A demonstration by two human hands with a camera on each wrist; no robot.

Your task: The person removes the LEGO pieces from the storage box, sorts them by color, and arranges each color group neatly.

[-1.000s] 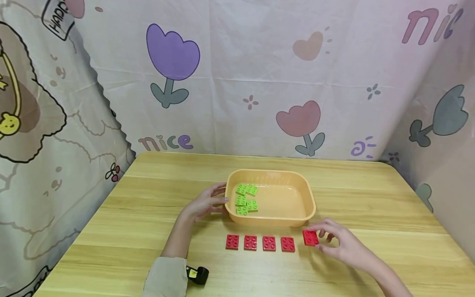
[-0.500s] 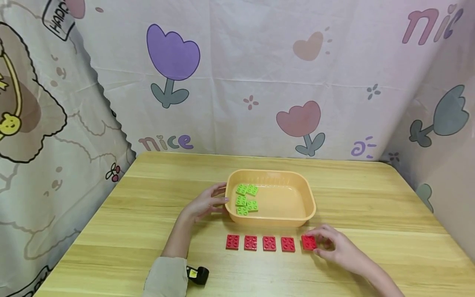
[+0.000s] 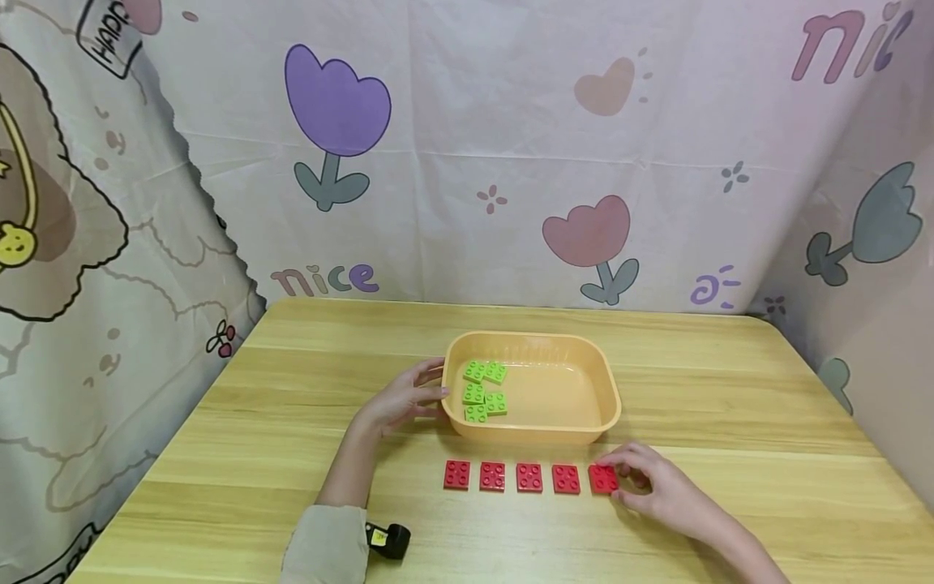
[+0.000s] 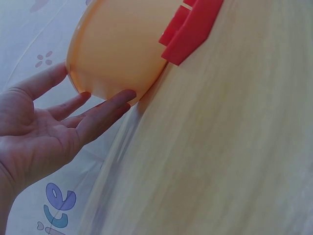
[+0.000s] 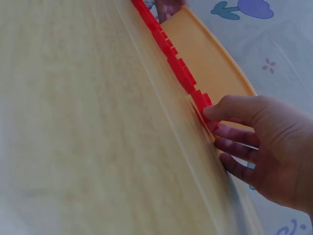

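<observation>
On the table, red toy bricks (image 3: pixel 492 477) with four studs each lie in a row in front of an orange-yellow plastic basin (image 3: pixel 562 434). At the row's right end my right hand (image 3: pixel 657 487) pinches the last red brick (image 3: pixel 602 479) between thumb and fingers; the right wrist view shows the thumb (image 5: pixel 220 108) against it. My left hand (image 3: pixel 401 401) touches the basin's left side. Its fingers (image 4: pixel 105 115) are fairly straight along the basin wall in the left wrist view. Inside the basin, several light green bricks (image 3: pixel 474 394) lie at the left.
A black device with a yellow label (image 3: pixel 389 540) sits beside the left sleeve (image 3: pixel 327 542). The wooden table (image 3: pixel 700 373) reaches back to a patterned cloth (image 3: pixel 467 97), and more cloth hangs at both sides.
My right hand has drawn the last red brick left and slightly toward me, into line with the others. The left hand and basin stay in place.
</observation>
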